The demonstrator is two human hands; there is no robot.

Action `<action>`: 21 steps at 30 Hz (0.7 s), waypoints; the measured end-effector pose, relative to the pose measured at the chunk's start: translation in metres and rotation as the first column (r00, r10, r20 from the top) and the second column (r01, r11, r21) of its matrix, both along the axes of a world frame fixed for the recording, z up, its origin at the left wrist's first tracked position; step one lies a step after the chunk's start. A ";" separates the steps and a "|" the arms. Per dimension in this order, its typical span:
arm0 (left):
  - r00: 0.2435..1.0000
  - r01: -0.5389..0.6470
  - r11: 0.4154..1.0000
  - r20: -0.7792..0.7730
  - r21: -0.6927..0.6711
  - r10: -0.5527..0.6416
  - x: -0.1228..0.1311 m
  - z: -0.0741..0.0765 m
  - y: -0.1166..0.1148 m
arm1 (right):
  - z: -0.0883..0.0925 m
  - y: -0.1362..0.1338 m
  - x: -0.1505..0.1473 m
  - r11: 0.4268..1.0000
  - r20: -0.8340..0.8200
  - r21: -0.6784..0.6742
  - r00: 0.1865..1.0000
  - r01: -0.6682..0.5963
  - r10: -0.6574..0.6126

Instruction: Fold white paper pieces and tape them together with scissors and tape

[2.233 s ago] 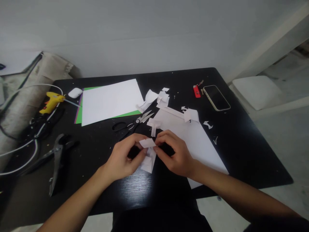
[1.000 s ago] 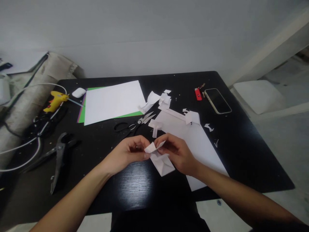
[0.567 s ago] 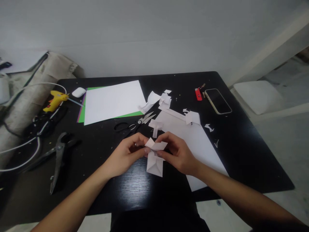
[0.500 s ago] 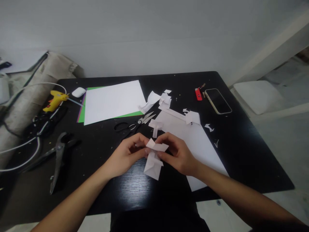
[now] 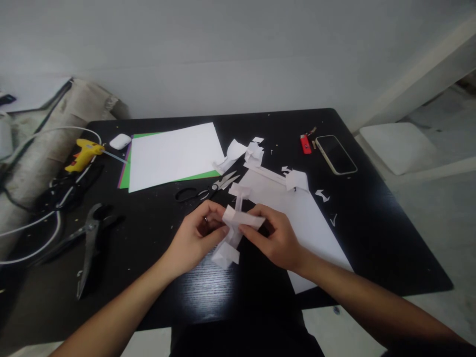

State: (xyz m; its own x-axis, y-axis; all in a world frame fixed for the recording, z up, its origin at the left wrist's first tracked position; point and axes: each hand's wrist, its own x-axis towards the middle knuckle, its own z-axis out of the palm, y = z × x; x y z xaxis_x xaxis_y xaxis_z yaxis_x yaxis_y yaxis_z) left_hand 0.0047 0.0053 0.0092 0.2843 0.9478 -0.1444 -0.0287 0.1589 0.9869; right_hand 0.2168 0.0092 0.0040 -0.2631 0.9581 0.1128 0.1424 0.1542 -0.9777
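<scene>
Between my two hands is a folded white paper piece (image 5: pixel 226 254), held up over the table's near side. My left hand (image 5: pixel 194 237) pinches its left side between thumb and fingers. From the right, my right hand (image 5: pixel 277 235) pinches the upper flap, which sticks out past the fingertips. Some fingertips are hidden behind the paper. Just beyond lies another small folded paper piece (image 5: pixel 241 192). The scissors (image 5: pixel 208 191) rest part-open behind my left hand. A large white sheet (image 5: pixel 297 228) lies beneath and beyond my right hand.
On the left are pliers (image 5: pixel 91 233), a yellow glue gun (image 5: pixel 85 154) and a white earbud case (image 5: pixel 120 142). Stacked paper (image 5: pixel 174 153) lies at the back. Crumpled paper (image 5: pixel 254 154) and scraps (image 5: pixel 296 179) are beyond my hands. A red lighter (image 5: pixel 305 144) and phone (image 5: pixel 336 154) sit at right.
The folded paper has turned in my hands: its lower end has swung left and its upper flap now points further right. My hands have shifted only slightly.
</scene>
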 end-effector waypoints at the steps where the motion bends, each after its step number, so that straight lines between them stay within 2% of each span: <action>1: 1.000 -0.003 1.000 0.005 -0.018 0.003 0.002 -0.001 -0.001 | -0.001 0.000 0.000 0.999 0.019 0.039 1.000 0.009 -0.010; 4: 1.000 -0.006 0.996 -0.009 -0.089 0.006 0.007 -0.005 -0.004 | -0.004 -0.002 -0.002 0.996 0.027 0.088 0.999 0.026 -0.028; 11: 0.999 0.040 0.977 -0.022 -0.211 -0.045 0.010 -0.006 -0.003 | -0.006 -0.003 -0.004 0.994 -0.039 -0.058 0.995 0.088 -0.090; 21: 0.994 0.063 0.972 -0.079 -0.225 -0.082 0.009 -0.010 -0.005 | -0.007 -0.001 -0.004 0.996 0.064 -0.086 0.998 0.032 -0.026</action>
State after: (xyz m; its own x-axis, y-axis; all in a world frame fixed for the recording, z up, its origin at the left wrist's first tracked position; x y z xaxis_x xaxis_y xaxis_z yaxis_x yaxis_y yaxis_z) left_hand 0.0140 -0.0001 -0.0009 0.3279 0.8668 -0.3756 0.0752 0.3724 0.9250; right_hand 0.2126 0.0081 -0.0025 -0.2390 0.9709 0.0131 0.2070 0.0641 -0.9762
